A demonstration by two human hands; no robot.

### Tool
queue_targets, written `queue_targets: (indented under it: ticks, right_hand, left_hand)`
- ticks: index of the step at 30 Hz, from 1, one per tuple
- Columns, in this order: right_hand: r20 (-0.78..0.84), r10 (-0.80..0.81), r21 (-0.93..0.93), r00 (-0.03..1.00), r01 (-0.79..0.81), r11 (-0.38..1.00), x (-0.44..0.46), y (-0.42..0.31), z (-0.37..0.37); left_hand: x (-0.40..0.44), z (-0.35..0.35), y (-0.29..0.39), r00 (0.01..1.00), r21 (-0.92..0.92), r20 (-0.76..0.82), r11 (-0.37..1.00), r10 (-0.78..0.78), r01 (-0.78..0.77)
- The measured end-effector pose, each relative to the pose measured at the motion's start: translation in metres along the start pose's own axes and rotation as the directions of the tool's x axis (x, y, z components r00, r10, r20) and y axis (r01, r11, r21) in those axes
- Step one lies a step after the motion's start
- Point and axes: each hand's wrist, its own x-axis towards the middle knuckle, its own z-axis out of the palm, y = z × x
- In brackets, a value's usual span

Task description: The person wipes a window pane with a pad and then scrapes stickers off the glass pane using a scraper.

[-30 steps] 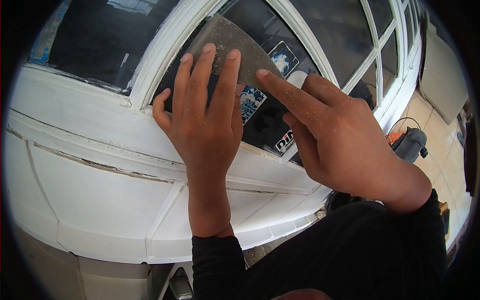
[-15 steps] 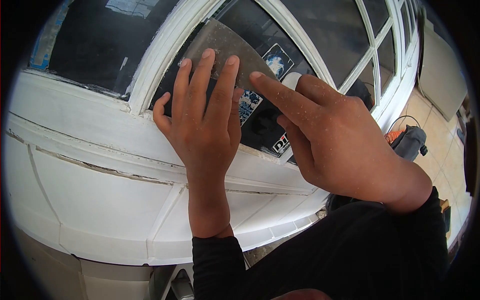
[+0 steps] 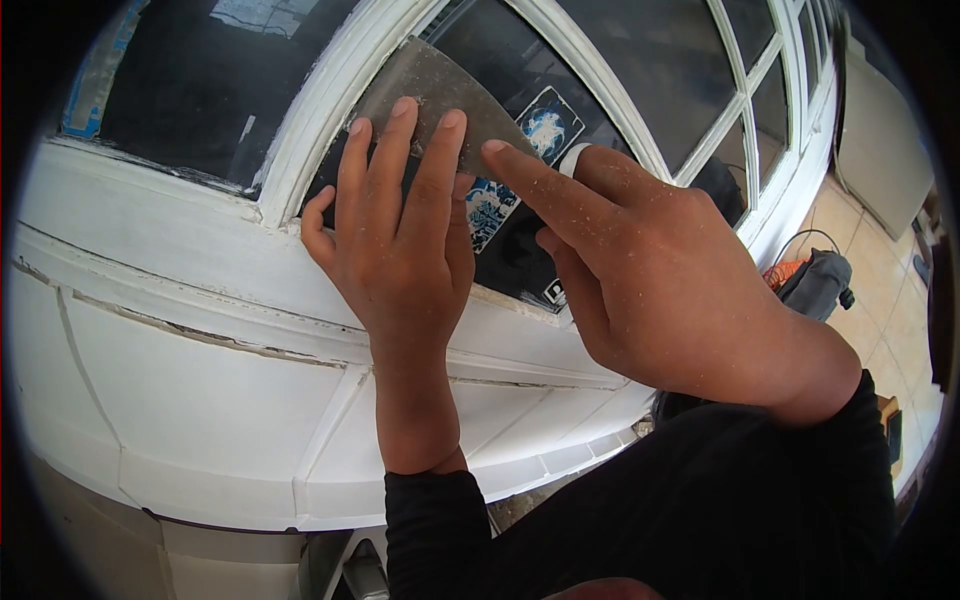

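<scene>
My right hand [image 3: 670, 270] is closed round the white handle [image 3: 573, 159] of a wide putty knife, its index finger stretched along the grey blade [image 3: 455, 85]. The blade lies against a dark window pane [image 3: 510, 262], its far corner close to the white frame bar. My left hand [image 3: 400, 220] is open, fingers spread, with several fingertips resting on the blade. Stickers [image 3: 550, 125] with blue and white prints are on the pane beside and below the blade. The handle is mostly hidden by my right hand.
White-painted window frame bars [image 3: 310, 110] divide the dark panes. Below runs a white ledge [image 3: 180, 270] with chipped paint. Blue tape [image 3: 85, 110] edges the left pane. On the tiled floor at right sits a dark grey object [image 3: 815, 285] with a cable and something orange beside it.
Both hands and the putty knife have shifted slightly left along the pane. The lettered sticker at the lower right is now mostly covered by my right hand.
</scene>
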Motion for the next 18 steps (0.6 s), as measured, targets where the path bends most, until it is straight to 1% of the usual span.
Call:
queue_targets:
  ticks: [4, 12, 18]
  right_hand:
    - [-0.024, -0.018, 0.016, 1.000, 0.019, 1.000, 0.0000, 0.0008, 0.0015]
    - [-0.030, -0.005, 0.058, 1.000, 0.007, 0.998, -0.0003, -0.0001, 0.0019]
    - [-0.038, -0.010, 0.046, 0.999, 0.011, 0.999, 0.0000, 0.0013, 0.0037]
  left_hand:
    - [-0.0002, 0.0000, 0.0017, 1.000, -0.011, 0.003, 1.000, -0.009, 0.009]
    - [0.0001, -0.0002, -0.0002, 1.000, -0.004, -0.002, 1.000, -0.001, 0.001]
    - [0.0009, -0.0004, 0.0001, 1.000, -0.005, -0.007, 1.000, 0.002, -0.002]
